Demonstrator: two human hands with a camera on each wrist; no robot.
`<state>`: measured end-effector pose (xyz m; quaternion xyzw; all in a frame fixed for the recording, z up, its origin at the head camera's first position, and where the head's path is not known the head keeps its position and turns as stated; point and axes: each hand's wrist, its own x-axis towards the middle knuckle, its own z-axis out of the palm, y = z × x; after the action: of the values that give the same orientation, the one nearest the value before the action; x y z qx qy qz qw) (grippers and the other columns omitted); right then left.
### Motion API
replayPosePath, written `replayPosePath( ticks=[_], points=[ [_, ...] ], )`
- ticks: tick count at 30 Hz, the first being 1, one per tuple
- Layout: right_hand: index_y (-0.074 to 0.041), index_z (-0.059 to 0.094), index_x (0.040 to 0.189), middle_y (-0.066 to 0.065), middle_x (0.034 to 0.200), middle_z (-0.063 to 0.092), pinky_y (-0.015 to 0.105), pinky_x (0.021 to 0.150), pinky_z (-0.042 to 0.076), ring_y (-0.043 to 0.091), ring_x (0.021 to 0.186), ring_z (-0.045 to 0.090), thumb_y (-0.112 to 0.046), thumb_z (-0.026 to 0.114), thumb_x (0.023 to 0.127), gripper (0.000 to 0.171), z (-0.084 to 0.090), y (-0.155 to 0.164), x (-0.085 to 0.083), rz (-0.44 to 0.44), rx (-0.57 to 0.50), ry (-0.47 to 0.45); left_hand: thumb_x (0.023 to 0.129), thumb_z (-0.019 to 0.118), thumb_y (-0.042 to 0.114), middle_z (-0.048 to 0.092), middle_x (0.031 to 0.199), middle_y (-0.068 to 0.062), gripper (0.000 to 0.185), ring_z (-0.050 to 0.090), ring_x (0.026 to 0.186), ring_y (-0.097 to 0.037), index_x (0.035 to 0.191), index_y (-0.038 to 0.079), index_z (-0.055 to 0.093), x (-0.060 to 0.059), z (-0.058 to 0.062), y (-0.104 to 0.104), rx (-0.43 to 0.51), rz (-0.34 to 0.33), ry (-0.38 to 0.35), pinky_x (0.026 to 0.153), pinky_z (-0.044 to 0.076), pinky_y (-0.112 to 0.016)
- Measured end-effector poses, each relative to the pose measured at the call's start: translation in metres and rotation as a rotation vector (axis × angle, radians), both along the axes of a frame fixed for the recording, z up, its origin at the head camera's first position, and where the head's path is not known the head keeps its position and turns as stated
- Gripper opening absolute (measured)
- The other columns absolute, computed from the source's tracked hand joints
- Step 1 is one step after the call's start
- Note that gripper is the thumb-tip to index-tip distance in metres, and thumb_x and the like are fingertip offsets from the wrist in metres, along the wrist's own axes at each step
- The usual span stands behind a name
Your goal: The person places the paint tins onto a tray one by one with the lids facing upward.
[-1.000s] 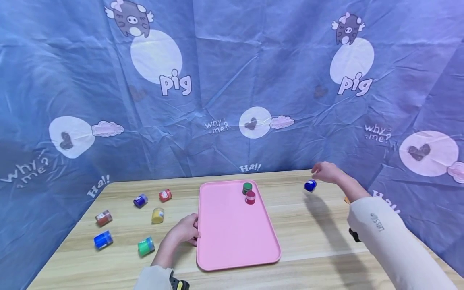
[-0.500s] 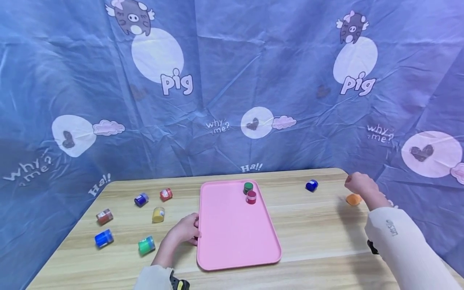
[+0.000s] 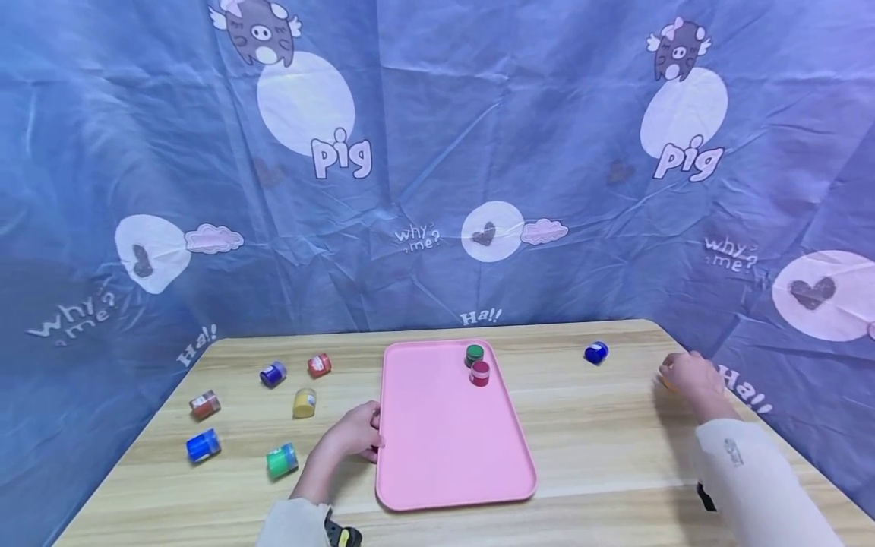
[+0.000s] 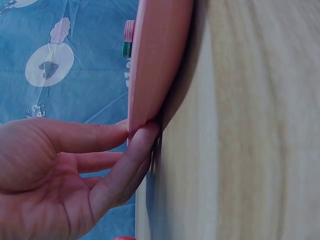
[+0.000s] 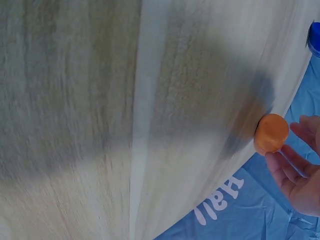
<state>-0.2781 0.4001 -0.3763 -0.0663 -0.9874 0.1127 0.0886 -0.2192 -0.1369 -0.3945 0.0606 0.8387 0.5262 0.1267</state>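
My left hand (image 3: 355, 431) grips the left edge of a pink tray (image 3: 444, 433); in the left wrist view its thumb lies at the rim and its fingers reach under the side. A green-lidded jar (image 3: 475, 354) and a dark red jar (image 3: 480, 373) stand on the tray near its far right corner. Over at the table's right edge, my right hand (image 3: 693, 377) is at a small orange jar (image 5: 271, 132). The right wrist view shows its fingertips right at the jar's side, with the thumb apart from it. From the head, the hand mostly hides this jar.
A dark blue jar (image 3: 596, 352) lies toward the back right. Left of the tray are several jars, among them a yellow one (image 3: 304, 403), a green one (image 3: 282, 460) and a bright blue one (image 3: 203, 446). A blue printed curtain (image 3: 437, 167) hangs behind the wooden table (image 3: 588, 456).
My right hand has moved right, away from near the dark blue jar, and come down at the orange jar. The left hand has stayed on the tray. The head view has shifted slightly.
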Motion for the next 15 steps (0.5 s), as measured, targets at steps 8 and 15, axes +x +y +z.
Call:
replayPosePath(
  ticks=[8, 15],
  points=[
    [0.002, 0.063, 0.080, 0.024, 0.081, 0.052, 0.051, 0.057, 0.044, 0.047, 0.076, 0.050, -0.007, 0.051, 0.076, 0.016, -0.003, 0.000, -0.001, 0.072, 0.021, 0.046, 0.069, 0.050, -0.024, 0.046, 0.082, -0.014, 0.042, 0.056, 0.060, -0.023, 0.109, -0.013, 0.045, 0.000, -0.001, -0.001, 0.004, 0.001, -0.009, 0.052, 0.054, -0.035],
    [0.001, 0.062, 0.079, 0.022, 0.081, 0.055, 0.052, 0.055, 0.044, 0.047, 0.074, 0.052, -0.007, 0.055, 0.077, 0.011, -0.011, 0.002, 0.000, 0.084, 0.026, 0.123, 0.069, 0.050, -0.024, 0.045, 0.082, -0.014, 0.043, 0.056, 0.060, -0.023, 0.110, -0.014, 0.045, -0.001, -0.002, -0.002, 0.000, -0.009, -0.002, 0.052, 0.054, -0.035]
  ],
)
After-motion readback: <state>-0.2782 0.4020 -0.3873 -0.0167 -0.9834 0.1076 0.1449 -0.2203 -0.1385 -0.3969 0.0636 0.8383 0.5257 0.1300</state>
